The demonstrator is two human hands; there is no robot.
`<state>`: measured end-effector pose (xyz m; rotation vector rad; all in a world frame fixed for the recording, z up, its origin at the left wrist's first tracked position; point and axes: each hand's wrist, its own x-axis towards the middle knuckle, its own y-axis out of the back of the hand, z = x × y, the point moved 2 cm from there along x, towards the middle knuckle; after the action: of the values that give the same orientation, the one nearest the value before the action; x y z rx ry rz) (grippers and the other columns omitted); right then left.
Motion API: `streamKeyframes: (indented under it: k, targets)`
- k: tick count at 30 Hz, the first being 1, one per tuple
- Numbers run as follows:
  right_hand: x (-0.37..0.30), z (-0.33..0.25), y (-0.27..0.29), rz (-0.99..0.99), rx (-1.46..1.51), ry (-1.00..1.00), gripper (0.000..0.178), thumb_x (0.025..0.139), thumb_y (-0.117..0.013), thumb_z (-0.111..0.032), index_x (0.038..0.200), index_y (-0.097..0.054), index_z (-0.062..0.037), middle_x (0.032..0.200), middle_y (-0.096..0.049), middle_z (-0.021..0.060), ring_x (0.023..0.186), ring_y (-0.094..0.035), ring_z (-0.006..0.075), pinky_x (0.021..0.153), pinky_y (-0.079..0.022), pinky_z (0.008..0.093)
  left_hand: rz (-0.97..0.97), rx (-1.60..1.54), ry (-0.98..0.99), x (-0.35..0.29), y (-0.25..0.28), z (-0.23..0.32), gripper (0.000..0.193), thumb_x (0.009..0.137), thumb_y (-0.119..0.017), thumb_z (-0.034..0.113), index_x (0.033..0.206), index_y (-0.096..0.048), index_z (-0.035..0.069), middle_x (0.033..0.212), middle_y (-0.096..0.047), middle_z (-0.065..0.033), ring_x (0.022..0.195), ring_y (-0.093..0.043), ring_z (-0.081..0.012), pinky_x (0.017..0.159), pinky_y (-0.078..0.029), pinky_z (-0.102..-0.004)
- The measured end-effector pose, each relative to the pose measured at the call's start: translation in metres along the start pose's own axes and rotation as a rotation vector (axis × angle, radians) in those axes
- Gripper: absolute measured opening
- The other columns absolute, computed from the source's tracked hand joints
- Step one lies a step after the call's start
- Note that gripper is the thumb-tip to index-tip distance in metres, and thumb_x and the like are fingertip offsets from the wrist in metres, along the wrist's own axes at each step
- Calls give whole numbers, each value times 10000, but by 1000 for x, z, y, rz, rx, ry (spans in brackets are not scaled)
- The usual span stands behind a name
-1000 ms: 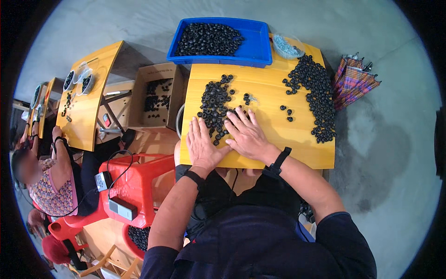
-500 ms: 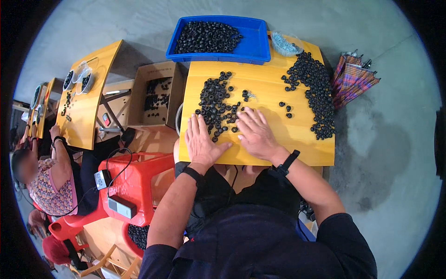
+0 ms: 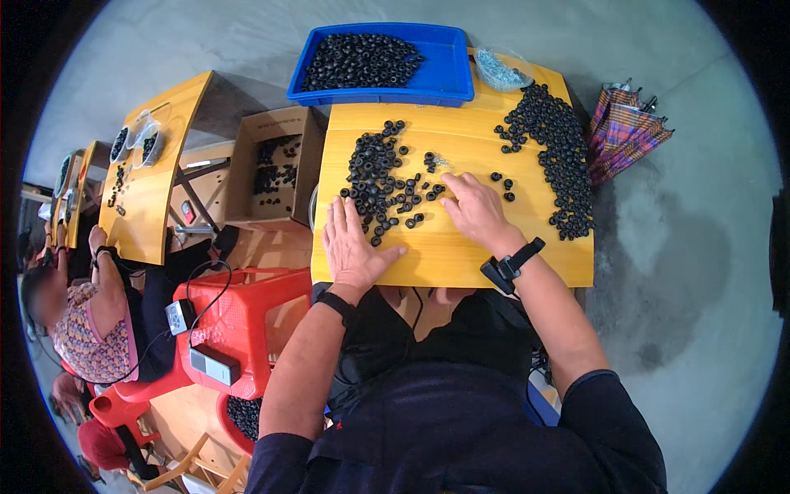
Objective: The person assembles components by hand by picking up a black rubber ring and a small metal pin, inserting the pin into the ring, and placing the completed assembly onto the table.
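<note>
Two flat open hands, left hand (image 3: pixel 354 247), right hand (image 3: pixel 476 210), holding nothing, among small black rubber rings (image 3: pixel 374 177), smooth yellow board (image 3: pixel 461 255)

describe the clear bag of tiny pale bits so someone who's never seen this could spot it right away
Start at the yellow table under the person's hands, then go to its far edge, where a blue tray of black rings sits. The clear bag lies just right of that tray; it alone holds pale bluish bits, not black rings.

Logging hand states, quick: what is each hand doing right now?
Left hand: open, flat on the yellow table, holding nothing.
Right hand: fingers spread beside the black rings; any grip cannot be told.
</note>
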<state>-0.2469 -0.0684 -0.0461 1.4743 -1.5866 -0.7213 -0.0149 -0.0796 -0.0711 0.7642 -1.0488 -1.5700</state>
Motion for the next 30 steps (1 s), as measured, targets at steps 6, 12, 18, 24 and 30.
streamKeyframes:
  k: [6, 12, 18, 24, 30]
  targets:
    - [6, 4, -5, -64, -18, -30, 247, 833, -622, -154, 1049, -625, -35, 905, -591, 171, 806, -607, 352, 715, -490, 435, -13, -27, -8, -2, 3, 0, 1117, 567, -811, 464, 1403, -256, -27, 1475, -244, -236, 1387, -195, -364, 1119, -182, -448]
    - [1, 15, -13, 34, -4, -26, 172, 832, -613, -142, 959, -647, -32, 858, -606, 151, 790, -607, 338, 702, -481, 427, 7, -80, -14, -4, -1, -6, 1065, 576, -802, 424, 1393, -285, -22, 1472, -250, -233, 1387, -199, -354, 1124, -176, -444]
    - [-11, 3, -2, 68, 74, 29, 142, 842, -591, -147, 892, -617, -16, 814, -621, 173, 766, -610, 354, 686, -490, 437, 88, -292, -33, -6, -2, -20, 907, 642, -782, 299, 1365, -342, -28, 1445, -284, -252, 1344, -259, -391, 1108, -213, -450]
    - [-27, -7, 10, 70, -2, 64, 131, 833, -580, -146, 828, -612, -18, 745, -619, 173, 682, -613, 355, 627, -497, 434, 193, -391, -40, -10, 5, -20, 758, 696, -730, 134, 1342, -371, -36, 1404, -325, -257, 1303, -310, -398, 1081, -273, -442]
    - [-43, 50, 25, 126, -352, -121, 141, 811, -598, -168, 802, -622, -29, 721, -629, 155, 642, -621, 343, 599, -510, 433, 191, -391, -10, -12, -9, -36, 660, 702, -699, 95, 1289, -432, -46, 1382, -367, -246, 1284, -337, -399, 1082, -279, -429]
